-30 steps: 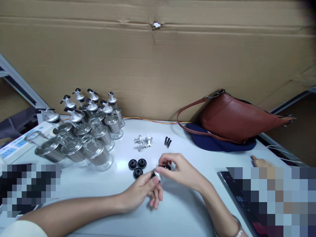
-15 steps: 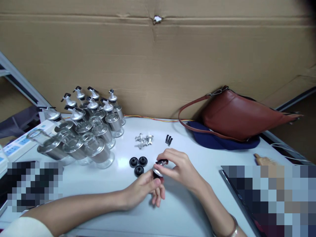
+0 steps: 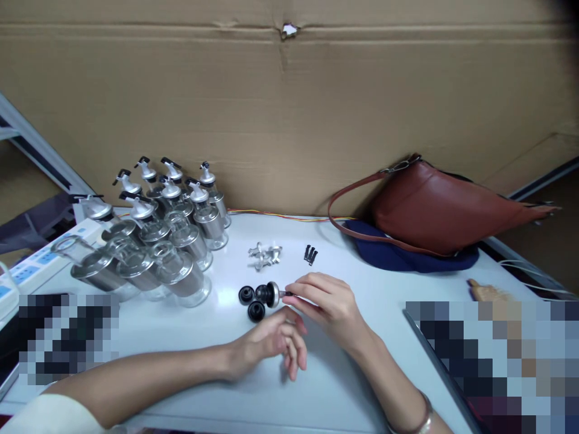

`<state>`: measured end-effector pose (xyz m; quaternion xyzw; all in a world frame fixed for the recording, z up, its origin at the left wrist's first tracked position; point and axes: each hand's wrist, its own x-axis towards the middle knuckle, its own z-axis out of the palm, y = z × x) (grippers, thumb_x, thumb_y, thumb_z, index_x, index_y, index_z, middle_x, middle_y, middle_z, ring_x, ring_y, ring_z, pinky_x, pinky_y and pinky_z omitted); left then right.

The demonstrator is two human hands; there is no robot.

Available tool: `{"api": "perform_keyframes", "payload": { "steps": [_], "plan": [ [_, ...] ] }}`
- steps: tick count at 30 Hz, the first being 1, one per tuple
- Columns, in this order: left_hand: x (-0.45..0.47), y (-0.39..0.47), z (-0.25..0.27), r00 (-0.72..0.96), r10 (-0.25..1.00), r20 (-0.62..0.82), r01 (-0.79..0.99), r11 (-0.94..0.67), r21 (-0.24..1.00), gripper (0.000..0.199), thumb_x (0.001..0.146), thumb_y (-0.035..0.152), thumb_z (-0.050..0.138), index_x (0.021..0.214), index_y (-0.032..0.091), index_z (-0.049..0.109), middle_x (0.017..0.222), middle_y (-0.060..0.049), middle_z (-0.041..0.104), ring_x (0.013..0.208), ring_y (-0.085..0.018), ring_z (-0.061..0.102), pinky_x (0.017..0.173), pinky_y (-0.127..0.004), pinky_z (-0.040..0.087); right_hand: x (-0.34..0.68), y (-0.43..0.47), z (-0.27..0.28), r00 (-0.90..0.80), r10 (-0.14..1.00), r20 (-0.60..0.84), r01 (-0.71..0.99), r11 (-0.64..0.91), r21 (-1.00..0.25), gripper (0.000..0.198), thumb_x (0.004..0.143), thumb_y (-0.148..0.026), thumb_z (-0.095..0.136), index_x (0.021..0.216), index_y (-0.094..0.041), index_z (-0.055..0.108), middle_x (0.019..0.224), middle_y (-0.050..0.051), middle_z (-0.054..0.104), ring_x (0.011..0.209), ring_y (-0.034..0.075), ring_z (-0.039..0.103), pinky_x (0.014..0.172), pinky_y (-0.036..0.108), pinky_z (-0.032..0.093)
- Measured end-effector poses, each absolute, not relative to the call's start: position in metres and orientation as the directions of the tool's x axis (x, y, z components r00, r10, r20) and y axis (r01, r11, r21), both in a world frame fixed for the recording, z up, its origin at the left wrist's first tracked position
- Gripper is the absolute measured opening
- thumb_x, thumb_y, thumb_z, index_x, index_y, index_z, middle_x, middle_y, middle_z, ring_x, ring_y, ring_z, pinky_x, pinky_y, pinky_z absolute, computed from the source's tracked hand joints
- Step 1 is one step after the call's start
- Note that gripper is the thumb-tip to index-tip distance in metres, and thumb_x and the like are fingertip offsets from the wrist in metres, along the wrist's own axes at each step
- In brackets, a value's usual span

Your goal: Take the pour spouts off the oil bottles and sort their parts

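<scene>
My right hand (image 3: 332, 304) pinches a bottle pourer (image 3: 273, 294) by its narrow spout end. The pourer lies sideways in the air, its silver cap and black stopper end facing left, partly over the black rubber stoppers (image 3: 256, 311). Just below it, my left hand (image 3: 274, 342) holds nothing, its fingers loosely curled and apart. Behind the stoppers is a small heap of silver spouts (image 3: 265, 257). To their right lie several small black levers (image 3: 310, 254). Glass bottles (image 3: 181, 277) with metal sleeves stand at the left, the rear ones topped with pourers (image 3: 141, 208).
A brown leather bag (image 3: 420, 208) rests on a dark blue cap (image 3: 411, 259) at the back right. A white power strip (image 3: 43, 262) runs along the left edge. Thin wires (image 3: 284, 216) lie along the cardboard wall (image 3: 289, 120). Blurred-out objects occupy both front corners.
The pourer has left my left hand and been tipped sideways by my right hand, moving left over the stoppers. My left fingers have loosened.
</scene>
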<state>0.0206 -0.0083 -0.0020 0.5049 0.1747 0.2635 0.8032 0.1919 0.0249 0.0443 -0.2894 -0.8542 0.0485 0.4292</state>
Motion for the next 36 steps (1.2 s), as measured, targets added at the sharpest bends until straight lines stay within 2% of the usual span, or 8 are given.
{"api": "perform_keyframes", "payload": {
  "steps": [5, 8, 12, 15, 20, 26, 36],
  "plan": [
    [0.018, -0.007, 0.000, 0.859, 0.510, 0.053, -0.244, 0.317, 0.916, 0.064, 0.071, 0.068, 0.059, 0.106, 0.017, 0.040, 0.081, -0.004, 0.057, 0.064, -0.013, 0.054, 0.065, -0.027, 0.040, 0.193, 0.024, 0.049, -0.411, 0.524, 0.746, 0.471, 0.823, -0.319, 0.015, 0.092, -0.018, 0.053, 0.090, -0.018, 0.067, 0.080, 0.007, 0.068, 0.069, 0.013, 0.060, 0.062, 0.025, 0.048],
    [0.019, -0.006, -0.004, 0.831, 0.555, 0.036, -0.277, 0.356, 0.893, 0.066, 0.072, 0.072, 0.054, 0.106, 0.017, 0.040, 0.080, -0.004, 0.059, 0.061, -0.014, 0.055, 0.063, -0.028, 0.040, 0.194, 0.024, 0.050, -0.401, 0.522, 0.753, 0.475, 0.821, -0.316, 0.015, 0.091, -0.018, 0.053, 0.091, -0.020, 0.068, 0.083, 0.007, 0.068, 0.071, 0.014, 0.060, 0.062, 0.025, 0.049],
    [0.021, -0.005, -0.008, 0.791, 0.611, 0.031, -0.350, 0.412, 0.841, 0.068, 0.070, 0.075, 0.053, 0.104, 0.016, 0.043, 0.078, -0.005, 0.061, 0.057, -0.014, 0.057, 0.059, -0.028, 0.042, 0.191, 0.024, 0.047, -0.437, 0.489, 0.755, 0.388, 0.860, -0.332, 0.016, 0.092, -0.018, 0.051, 0.095, -0.018, 0.067, 0.089, 0.010, 0.070, 0.080, 0.016, 0.063, 0.067, 0.028, 0.051],
    [0.023, -0.006, -0.006, 0.782, 0.623, 0.023, -0.330, 0.383, 0.863, 0.067, 0.068, 0.075, 0.056, 0.096, 0.014, 0.050, 0.075, -0.006, 0.061, 0.056, -0.014, 0.056, 0.058, -0.029, 0.043, 0.184, 0.022, 0.040, -0.483, 0.507, 0.714, 0.317, 0.861, -0.397, 0.017, 0.093, -0.022, 0.051, 0.095, -0.018, 0.067, 0.093, 0.009, 0.071, 0.080, 0.016, 0.065, 0.069, 0.028, 0.052],
    [0.025, -0.005, -0.001, 0.754, 0.651, -0.086, -0.248, 0.402, 0.881, 0.070, 0.063, 0.079, 0.056, 0.074, 0.010, 0.059, 0.067, -0.008, 0.060, 0.053, -0.015, 0.055, 0.053, -0.027, 0.040, 0.176, 0.019, 0.030, -0.540, 0.548, 0.639, 0.241, 0.828, -0.507, 0.019, 0.094, -0.024, 0.049, 0.097, -0.018, 0.067, 0.094, 0.007, 0.073, 0.083, 0.015, 0.066, 0.073, 0.028, 0.052],
    [0.025, -0.004, 0.001, 0.773, 0.615, -0.157, -0.193, 0.463, 0.865, 0.062, 0.062, 0.071, 0.065, 0.068, 0.009, 0.060, 0.063, -0.007, 0.060, 0.050, -0.014, 0.056, 0.052, -0.027, 0.042, 0.177, 0.018, 0.033, -0.542, 0.585, 0.603, 0.286, 0.803, -0.523, 0.020, 0.096, -0.025, 0.046, 0.096, -0.017, 0.064, 0.088, 0.006, 0.072, 0.077, 0.014, 0.064, 0.071, 0.029, 0.049],
    [0.023, -0.005, 0.012, 0.763, 0.623, -0.170, -0.128, 0.404, 0.906, 0.044, 0.068, 0.054, 0.070, 0.076, 0.012, 0.057, 0.066, -0.004, 0.061, 0.053, -0.013, 0.057, 0.056, -0.027, 0.045, 0.182, 0.017, 0.039, -0.596, 0.673, 0.437, 0.367, 0.713, -0.597, 0.027, 0.090, -0.031, 0.053, 0.112, -0.016, 0.061, 0.095, 0.009, 0.070, 0.082, 0.019, 0.062, 0.076, 0.035, 0.048]
  ]
}}
